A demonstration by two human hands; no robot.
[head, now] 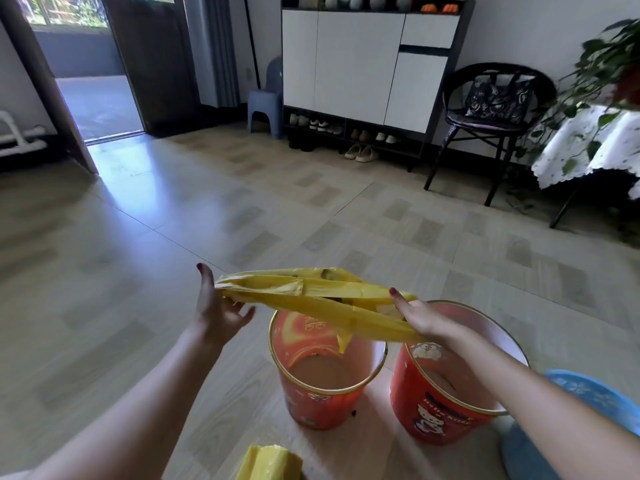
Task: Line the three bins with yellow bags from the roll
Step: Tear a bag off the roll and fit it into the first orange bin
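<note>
Beyond the hands spreads a pale tiled floor (242, 202), with an open doorway (93, 98) letting daylight in far to their left, a white cabinet (360, 64) straight ahead, and a black chair (491, 109) to their right.

I see a crumpled yellow bag (311, 299) stretched above two red, unlined bins (325, 368) (450, 386) standing side by side on the floor. The yellow roll (270, 462) lies at the floor's near edge.

White shoe cabinet (360, 64) against far wall, black round chair (495, 98) beside it, blue stool (265, 105) left, leafy plant (602, 67) above cloth-covered table (585, 147).
</note>
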